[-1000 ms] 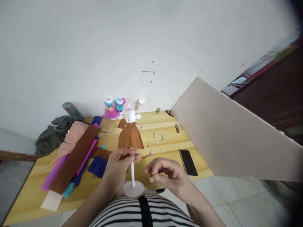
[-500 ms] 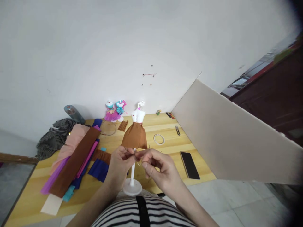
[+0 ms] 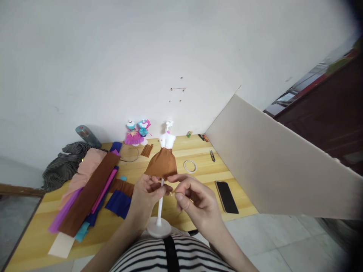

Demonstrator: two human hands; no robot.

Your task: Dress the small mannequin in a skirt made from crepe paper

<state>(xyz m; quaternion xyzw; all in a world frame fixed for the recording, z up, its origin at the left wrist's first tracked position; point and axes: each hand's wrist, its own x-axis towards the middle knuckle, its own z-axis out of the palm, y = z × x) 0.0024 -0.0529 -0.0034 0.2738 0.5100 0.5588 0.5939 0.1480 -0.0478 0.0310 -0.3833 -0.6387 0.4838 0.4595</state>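
A small white mannequin [image 3: 167, 141] on a stand [image 3: 160, 211] leans slightly in front of me, wearing a brown gathered skirt [image 3: 161, 163]. Just under the skirt hem, my left hand [image 3: 144, 201] is closed around the stand's thin pole, thumb in front and fingers behind. My right hand [image 3: 200, 204] is to the right of the pole, below the hem. Its thumb and index finger pinch something thin and pale, too small to name. The stand's round base [image 3: 159, 227] is close to my striped shirt.
Folded crepe-like sheets in brown [image 3: 89, 192], pink, purple and blue lie at left. Two dressed mini mannequins [image 3: 133, 136] stand by the wall near a bottle [image 3: 87, 136]. A white ring [image 3: 190, 166], snips [image 3: 212, 155] and phone [image 3: 227, 197] are right, beside an upright panel [image 3: 272, 158].
My right hand has drawn a little away from the pole to the right, still pinching. The mannequin has shifted slightly right; my left hand stays at the pole.
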